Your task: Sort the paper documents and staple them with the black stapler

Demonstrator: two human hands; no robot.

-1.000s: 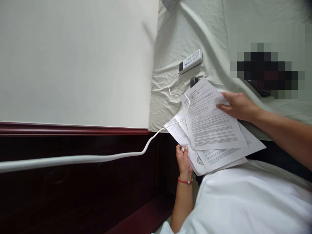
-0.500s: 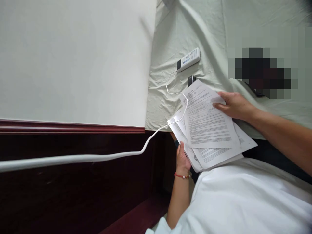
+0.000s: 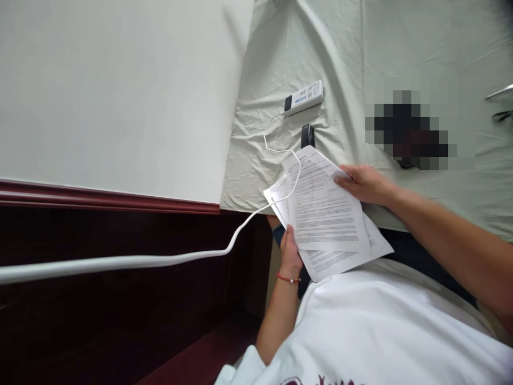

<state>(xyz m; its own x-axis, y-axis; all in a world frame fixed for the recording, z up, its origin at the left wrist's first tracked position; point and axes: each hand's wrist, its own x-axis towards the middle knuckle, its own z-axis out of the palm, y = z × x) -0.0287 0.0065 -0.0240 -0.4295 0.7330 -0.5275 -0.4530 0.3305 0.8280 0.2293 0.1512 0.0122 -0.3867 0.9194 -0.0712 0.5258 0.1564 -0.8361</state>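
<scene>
Several printed paper sheets (image 3: 326,208) lie fanned over one another above my lap. My left hand (image 3: 290,251), with a red bracelet at the wrist, is closed on their lower left edge, thumb on top. At the upper right edge, my right hand (image 3: 363,183) pinches the top sheet, its other fingers partly hidden beneath. A white cable (image 3: 294,184) passes in front of the papers and leads to a white power bank (image 3: 304,98) on the pale green cloth. Just beyond the sheets' top corner sits a small black object (image 3: 308,136).
The wrinkled pale green cloth (image 3: 340,107) covers the surface ahead. A dark pixelated object (image 3: 409,128) lies on it at right, with a thin dark item (image 3: 502,115) at the far right edge. On the left stands a white panel (image 3: 112,96) with dark red trim (image 3: 108,197).
The view has shifted, so most things appear further left. The sheets lie a little closer together, and the black object past them shows more. Both hands keep their hold.
</scene>
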